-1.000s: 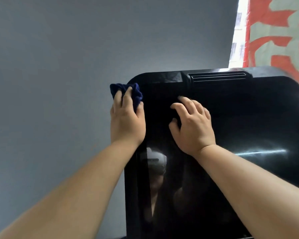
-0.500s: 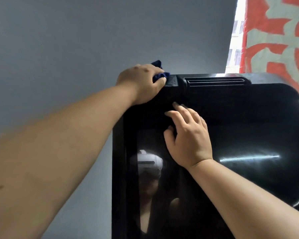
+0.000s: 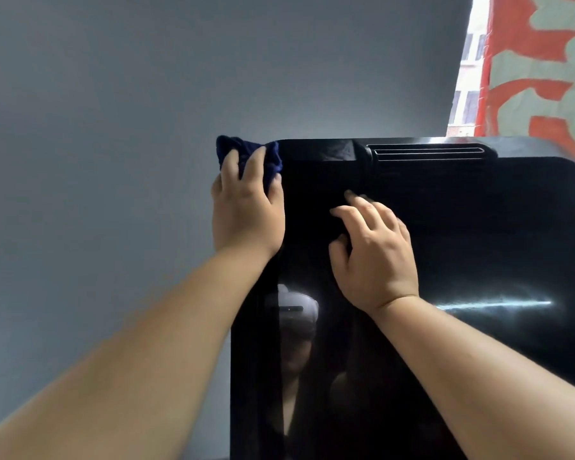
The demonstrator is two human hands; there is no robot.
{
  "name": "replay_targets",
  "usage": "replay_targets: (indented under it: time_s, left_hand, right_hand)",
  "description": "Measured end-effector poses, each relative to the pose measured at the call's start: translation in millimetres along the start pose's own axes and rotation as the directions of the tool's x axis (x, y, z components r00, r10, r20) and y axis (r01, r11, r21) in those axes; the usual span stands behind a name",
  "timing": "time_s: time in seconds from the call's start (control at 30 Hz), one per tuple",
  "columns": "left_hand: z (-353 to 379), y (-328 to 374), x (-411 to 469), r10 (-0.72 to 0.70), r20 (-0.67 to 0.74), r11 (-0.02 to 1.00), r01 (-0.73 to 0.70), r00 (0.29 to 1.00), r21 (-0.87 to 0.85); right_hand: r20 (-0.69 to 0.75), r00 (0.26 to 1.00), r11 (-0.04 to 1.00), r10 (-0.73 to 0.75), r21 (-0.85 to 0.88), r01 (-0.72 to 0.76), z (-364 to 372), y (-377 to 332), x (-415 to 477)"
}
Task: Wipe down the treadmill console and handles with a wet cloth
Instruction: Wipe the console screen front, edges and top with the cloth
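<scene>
Your left hand is at the upper left corner of the console, its grip taken up with the cloth. The fingers curve over the bunched dark blue fabric and press it against the corner's edge, with folds poking out above and beside the fingertips. Your right hand rests on the glossy black face just to the right, grip wide and holding nothing, fingers spread and lightly bent with the tips on the panel. The two hands are near each other but apart. The console's surface is dark and mirror-like. Low on it you can see the reflection of a white headset, and a thin streak of light runs across the right part. Along the top edge sits a long slotted vent. Behind the console a plain grey-blue wall fills the left and middle of the view. At upper right a narrow strip of bright window shows, with a red curtain bearing a pale pattern beside it.
</scene>
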State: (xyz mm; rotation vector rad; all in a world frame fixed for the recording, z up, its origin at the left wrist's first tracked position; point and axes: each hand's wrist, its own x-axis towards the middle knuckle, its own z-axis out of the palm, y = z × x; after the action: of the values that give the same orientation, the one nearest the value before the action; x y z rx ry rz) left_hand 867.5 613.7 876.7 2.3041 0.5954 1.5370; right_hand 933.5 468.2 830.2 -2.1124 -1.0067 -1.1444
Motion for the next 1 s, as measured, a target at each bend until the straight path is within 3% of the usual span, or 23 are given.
replay_targets:
  time_s: [0.13,0.27,0.4,0.5,0.57,0.63,0.7,0.73,0.8,0.87,0.93,1.0]
  left_hand:
    - [-11.5,-6.4,-57.9,-0.057,0.074,0.998,0.058,0.996,-0.012]
    - [-34.8,-13.7,-125.8,-0.083,0.236,0.997,0.08,0.968,0.022]
    - [-67.4,-19.5,-176.4,-0.176,0.478,0.984,0.149,0.861,0.095]
    - [-90.1,-28.5,-196.2,-0.242,0.621,0.97,0.167,0.745,0.177]
    - [-105.1,-29.7,-201.7,-0.291,0.681,0.957,0.192,0.672,0.219]
    - [-120.2,-27.4,-202.1,-0.36,0.665,0.933,0.261,0.655,0.248]
    - [-131.7,-26.0,-199.1,-0.468,0.587,0.867,0.472,0.661,0.159]
    - [-135.9,-24.3,-196.2,-0.506,0.584,0.794,0.607,0.635,0.029]
    - [-142.5,-17.5,-189.7,-0.498,0.628,0.591,0.764,0.598,-0.259]
    - [-151.2,-7.0,-185.8,-0.434,0.686,0.423,0.804,0.585,-0.418]
    - [-160.2,3.9,-185.6,-0.343,0.73,0.399,0.796,0.59,-0.455]
    - [-167.1,12.6,-188.5,-0.281,0.75,0.466,0.768,0.599,-0.44]
  right_hand:
    - [0.076,0.997,0.999,0.01,-0.052,-0.006,-4.8,-3.7,-0.2]
    - [0.213,0.975,0.994,0.061,-0.107,-0.039,-18.3,-16.6,-7.5]
    - [0.354,0.93,0.995,0.095,-0.026,-0.092,-48.5,-38.7,-23.9]
    - [0.456,0.872,0.948,0.177,0.158,-0.275,-72.5,-61.3,-50.8]
    - [0.516,0.83,0.91,0.21,0.207,-0.359,-84.6,-75.1,-72.2]
    - [0.565,0.787,0.87,0.247,0.229,-0.437,-96.3,-87.0,-89.7]
    - [0.648,0.703,0.76,0.292,0.289,-0.582,-105.6,-97.0,-103.5]
    - [0.703,0.642,0.666,0.305,0.324,-0.672,-108.8,-101.0,-109.1]
    - [0.829,0.483,0.404,0.28,0.355,-0.843,-116.3,-107.4,-116.8]
    - [0.911,0.359,0.143,0.201,0.335,-0.931,-124.7,-109.9,-122.2]
    - [0.938,0.318,-0.038,0.137,0.325,-0.945,-131.4,-107.6,-127.5]
    - [0.936,0.337,-0.156,0.106,0.35,-0.924,-139.3,-105.2,-132.5]
